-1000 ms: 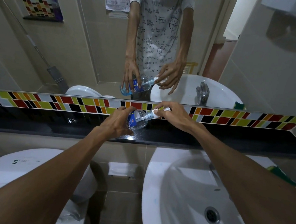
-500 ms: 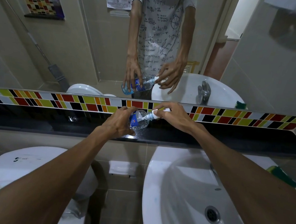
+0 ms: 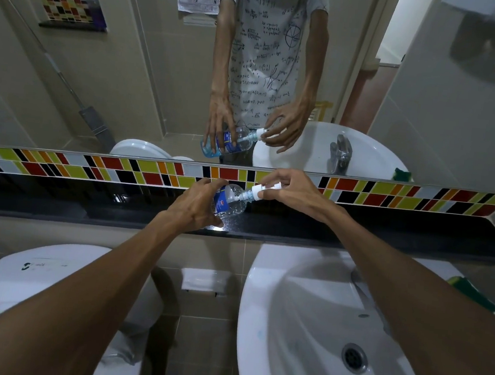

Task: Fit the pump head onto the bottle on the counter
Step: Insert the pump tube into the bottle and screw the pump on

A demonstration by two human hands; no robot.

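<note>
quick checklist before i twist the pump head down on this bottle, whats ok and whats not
1. Left hand grips the bottle: ok.
2. Right hand pinches the pump head: ok.
3. Pump head sits at the bottle's neck: ok.
4. Threads engaged straight: cannot tell, the fingers hide the collar.
5. Bottle upright: not ok, it tilts right over the black counter.
6. Liquid clear of the neck: ok, it pools at the base in the mirror.

My clear bottle (image 3: 230, 201), blue-labelled, tilts neck-right above the black counter (image 3: 387, 231), near its front edge; the white pump head (image 3: 265, 189) sits at its neck.
</note>
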